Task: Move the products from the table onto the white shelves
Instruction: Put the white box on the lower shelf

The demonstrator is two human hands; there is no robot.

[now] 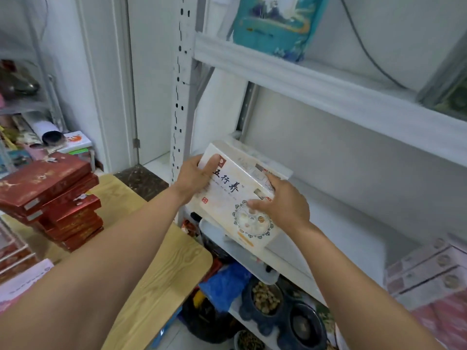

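Nearest, at about 7 o'clock, the wooden surface (161, 269) carries a tall stack of red boxes (55, 198) out at 9 o'clock, with the corner of a pale box at the frame's lower left edge. By my judgement these are yet to go across, so a good share of the task is left.

Just past centre, one white product box (235, 198) printed with black characters is in mid-transfer. It is held tilted in the air over the front lip of the middle white shelf (341, 223), and does not yet appear to rest on it.

Farther along that shelf, at 4 o'clock, a few pale pink boxes (427, 274) lie stacked, likely the part already done. On the upper shelf (303, 79), a teal package (275, 24) stands at 12 to 1 o'clock.

The left hand (195, 176) grips the box's left end, thumb pressed flat on the top face and the other fingers hidden beneath. The right hand (285, 203) clasps the right side, its fingers (271, 179) curled over the far edge and its thumb on the printed lid.
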